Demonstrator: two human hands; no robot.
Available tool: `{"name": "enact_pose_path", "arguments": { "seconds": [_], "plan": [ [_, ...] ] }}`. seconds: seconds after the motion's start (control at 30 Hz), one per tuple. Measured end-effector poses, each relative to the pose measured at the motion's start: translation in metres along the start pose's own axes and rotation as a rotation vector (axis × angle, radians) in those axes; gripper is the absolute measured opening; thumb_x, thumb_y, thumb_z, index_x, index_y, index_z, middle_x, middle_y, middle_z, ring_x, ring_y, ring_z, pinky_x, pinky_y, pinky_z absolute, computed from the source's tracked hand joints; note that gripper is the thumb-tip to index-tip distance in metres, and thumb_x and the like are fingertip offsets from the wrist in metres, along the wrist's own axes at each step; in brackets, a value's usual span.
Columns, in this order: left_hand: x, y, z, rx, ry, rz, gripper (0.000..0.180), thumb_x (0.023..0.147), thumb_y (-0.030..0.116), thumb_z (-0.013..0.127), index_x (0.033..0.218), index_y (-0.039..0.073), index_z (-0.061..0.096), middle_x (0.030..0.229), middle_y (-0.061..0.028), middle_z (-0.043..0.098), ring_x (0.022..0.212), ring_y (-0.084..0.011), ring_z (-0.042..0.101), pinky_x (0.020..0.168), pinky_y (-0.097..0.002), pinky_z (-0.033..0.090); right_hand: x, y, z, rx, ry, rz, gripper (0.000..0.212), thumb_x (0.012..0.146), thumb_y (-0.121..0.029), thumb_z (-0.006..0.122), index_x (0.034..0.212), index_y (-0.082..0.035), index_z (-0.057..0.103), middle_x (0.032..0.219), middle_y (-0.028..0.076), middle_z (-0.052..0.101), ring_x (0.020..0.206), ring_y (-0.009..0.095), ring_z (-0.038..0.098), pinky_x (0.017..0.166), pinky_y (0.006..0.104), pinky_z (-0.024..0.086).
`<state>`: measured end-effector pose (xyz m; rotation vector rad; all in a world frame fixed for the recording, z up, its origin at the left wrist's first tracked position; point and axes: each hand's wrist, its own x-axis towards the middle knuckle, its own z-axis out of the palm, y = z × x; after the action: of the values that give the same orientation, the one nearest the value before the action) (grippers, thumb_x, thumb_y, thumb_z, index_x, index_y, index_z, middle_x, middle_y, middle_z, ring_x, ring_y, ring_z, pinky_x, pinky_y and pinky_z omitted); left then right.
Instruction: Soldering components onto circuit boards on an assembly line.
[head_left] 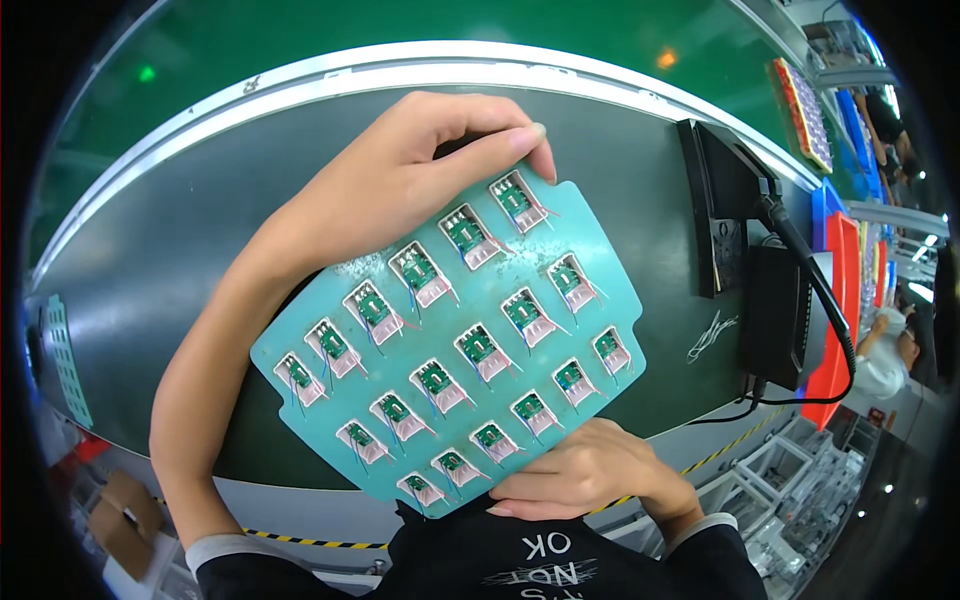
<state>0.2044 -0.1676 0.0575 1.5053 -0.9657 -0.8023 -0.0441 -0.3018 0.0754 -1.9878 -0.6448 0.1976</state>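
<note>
Teal pocketed tray point(603, 235): left hand point(415, 170) at far edge, right hand point(590, 470) at near; cannot tell pinch; tilt could spill circuit boards point(466, 233).

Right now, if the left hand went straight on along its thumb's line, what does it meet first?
Probably the pale far rim beyond bare tabletop; the black device sits farther right, off that line. Depth is unclear: the left hand may be raised enough to pass over.

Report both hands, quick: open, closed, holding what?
Left hand: curled at the far edge of the teal tray; firm grip cannot be told.
Right hand: closed on the tray's near edge.
</note>
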Motion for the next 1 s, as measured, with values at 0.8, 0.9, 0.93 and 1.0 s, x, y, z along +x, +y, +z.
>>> {"name": "enact_pose_path", "arguments": {
  "seconds": [0.8,0.9,0.93,1.0],
  "plan": [
    [-0.003,0.001,0.001,0.063,-0.023,0.046,0.03,0.107,0.023,0.049,0.104,0.001,0.07,0.103,-0.0047,0.068,0.097,-0.0119,0.06,0.088,-0.0277,0.047,-0.068,0.02,-0.104,-0.207,1.277,0.438,0.054,0.105,-0.026,0.056,0.147,0.002,0.036,0.075,0.012,0.062,0.048,0.01,0.052,0.041,0.0188,0.039],
    [-0.003,0.003,0.001,0.077,-0.02,0.056,0.031,0.107,0.025,0.049,0.104,0.002,0.07,0.101,-0.0032,0.067,0.092,-0.0103,0.058,0.084,-0.0263,0.046,-0.057,0.018,-0.112,-0.273,1.386,0.349,0.047,0.106,-0.025,0.056,0.143,0.001,0.042,0.071,0.009,0.058,0.047,0.009,0.049,0.041,0.0196,0.036],
    [-0.003,0.004,0.001,0.086,-0.024,0.056,0.032,0.108,0.026,0.049,0.104,0.002,0.069,0.1,-0.0026,0.066,0.09,-0.0096,0.057,0.082,-0.0257,0.045,-0.055,0.017,-0.116,-0.279,1.38,0.346,0.047,0.106,-0.025,0.056,0.143,0.001,0.042,0.071,0.009,0.058,0.047,0.009,0.049,0.041,0.0196,0.036],
    [-0.005,0.006,0.001,0.082,-0.021,0.047,0.032,0.108,0.027,0.049,0.104,0.002,0.07,0.099,-0.0022,0.066,0.089,-0.0092,0.056,0.082,-0.0254,0.044,-0.053,0.017,-0.123,-0.318,1.392,0.32,0.037,0.106,-0.024,0.056,0.131,0.002,0.054,0.067,0.006,0.054,0.045,0.007,0.045,0.041,0.0196,0.033]
  ]
}}
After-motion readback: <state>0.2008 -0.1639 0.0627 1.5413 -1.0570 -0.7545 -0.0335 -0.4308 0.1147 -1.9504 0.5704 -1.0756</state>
